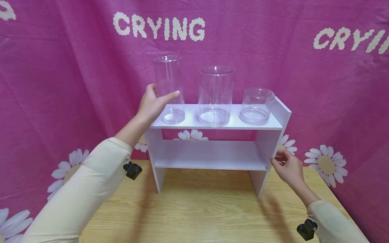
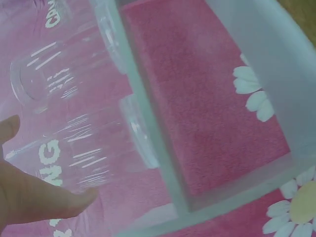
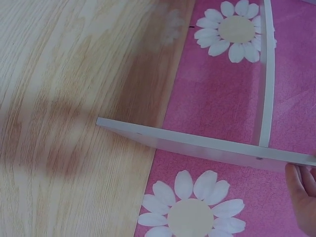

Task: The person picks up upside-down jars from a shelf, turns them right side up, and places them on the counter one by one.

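My left hand [image 1: 153, 104] is beside a tall clear jar [image 1: 173, 76] on the left of a white shelf's top board [image 1: 191, 109]. Its thumb stretches across the front of the jar and its fingers go behind the left side. In the left wrist view, thumb and finger stand wide apart around the tall jar [image 2: 89, 153], whose base is on the board. With bent fingers, my right hand [image 1: 290, 168] holds the front edge of the shelf's right side panel [image 1: 267, 145]; in the right wrist view its fingertips meet the panel [image 3: 217, 143].
A medium clear jar [image 1: 215, 91] and a short clear jar [image 1: 256, 104] stand on the top board. Below is a lower board [image 1: 209, 155]. The shelf stands on a wooden table [image 1: 200, 206] before a pink curtain [image 1: 261, 37] with daisies and white lettering.
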{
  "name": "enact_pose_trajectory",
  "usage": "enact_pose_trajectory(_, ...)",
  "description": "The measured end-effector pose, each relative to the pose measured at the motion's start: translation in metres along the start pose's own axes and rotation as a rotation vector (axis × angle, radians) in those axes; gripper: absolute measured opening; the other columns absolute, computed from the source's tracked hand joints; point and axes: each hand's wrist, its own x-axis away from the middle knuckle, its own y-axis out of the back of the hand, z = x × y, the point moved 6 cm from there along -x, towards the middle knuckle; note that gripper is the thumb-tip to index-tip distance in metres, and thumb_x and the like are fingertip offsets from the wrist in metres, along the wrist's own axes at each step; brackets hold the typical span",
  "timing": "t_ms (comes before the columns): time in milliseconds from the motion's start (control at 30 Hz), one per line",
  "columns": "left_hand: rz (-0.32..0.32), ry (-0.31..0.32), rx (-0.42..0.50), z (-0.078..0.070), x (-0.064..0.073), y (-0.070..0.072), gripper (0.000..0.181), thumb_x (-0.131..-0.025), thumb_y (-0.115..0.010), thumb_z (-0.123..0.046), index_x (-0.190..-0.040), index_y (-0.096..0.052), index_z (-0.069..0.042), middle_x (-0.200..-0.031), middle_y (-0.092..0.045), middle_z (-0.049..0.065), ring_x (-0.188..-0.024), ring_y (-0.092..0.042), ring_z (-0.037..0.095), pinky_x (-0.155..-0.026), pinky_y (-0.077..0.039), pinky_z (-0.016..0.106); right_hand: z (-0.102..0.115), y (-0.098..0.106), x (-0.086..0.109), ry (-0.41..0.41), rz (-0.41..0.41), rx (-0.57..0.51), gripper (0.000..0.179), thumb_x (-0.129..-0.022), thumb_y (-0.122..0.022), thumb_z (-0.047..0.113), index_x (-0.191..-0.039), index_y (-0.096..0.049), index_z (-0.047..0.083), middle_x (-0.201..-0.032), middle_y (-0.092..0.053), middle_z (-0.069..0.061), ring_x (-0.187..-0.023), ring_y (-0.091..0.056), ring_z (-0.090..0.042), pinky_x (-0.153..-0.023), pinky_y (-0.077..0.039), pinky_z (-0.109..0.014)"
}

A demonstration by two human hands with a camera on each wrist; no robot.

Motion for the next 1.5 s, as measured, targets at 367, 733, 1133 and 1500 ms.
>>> enact_pose_trajectory(367, -0.065, 0.101, 0.037, -0.029, -0.028, 0.005, 0.098, -0.081, -0.071, -0.046, -0.152, -0.012, -0.012, -0.159, -0.021, 0.008, -0.146, -0.027, 0.021, -0.122, -0.028, 0.037, 0.001, 0.000, 0.000, 0.005, -0.004, 0.002, 0.027, -0.083, -0.068, 0.006, -0.104, -0.061, -0.009, -0.095, -0.068, -0.031, -0.068, -0.043, 0.027, -0.061, -0.042, 0.005)
enact_pose_trajectory(733, -0.112, 0.107, 0.029, -0.043, -0.041, 0.010, 0.102, -0.075, -0.076, -0.049, -0.150, -0.016, -0.014, -0.157, -0.028, 0.007, -0.143, -0.033, 0.018, -0.119, -0.032, 0.031, 0.000, -0.001, 0.001, 0.014, -0.019, 0.008, 0.025, -0.083, -0.068, 0.006, -0.103, -0.061, -0.009, -0.094, -0.069, -0.029, -0.069, -0.043, 0.027, -0.063, -0.041, 0.006)
enact_pose_trajectory(1133, -0.150, 0.053, 0.016, -0.047, -0.045, 0.011, 0.087, -0.075, -0.078, -0.045, -0.141, -0.033, -0.012, -0.144, -0.046, 0.005, -0.130, -0.047, 0.017, -0.108, -0.044, 0.027, 0.000, -0.002, 0.001, 0.024, -0.031, 0.001, 0.026, -0.082, -0.068, 0.004, -0.102, -0.061, -0.010, -0.093, -0.069, -0.030, -0.070, -0.042, 0.028, -0.063, -0.040, 0.007)
enact_pose_trajectory(1500, -0.111, 0.002, 0.037, -0.054, -0.031, 0.017, 0.082, -0.076, -0.079, -0.041, -0.140, -0.036, -0.012, -0.142, -0.047, 0.006, -0.127, -0.048, 0.017, -0.106, -0.045, 0.027, 0.000, -0.001, 0.001, 0.029, -0.035, -0.010, 0.025, -0.082, -0.068, 0.003, -0.102, -0.061, -0.010, -0.093, -0.068, -0.031, -0.070, -0.043, 0.027, -0.063, -0.041, 0.007)
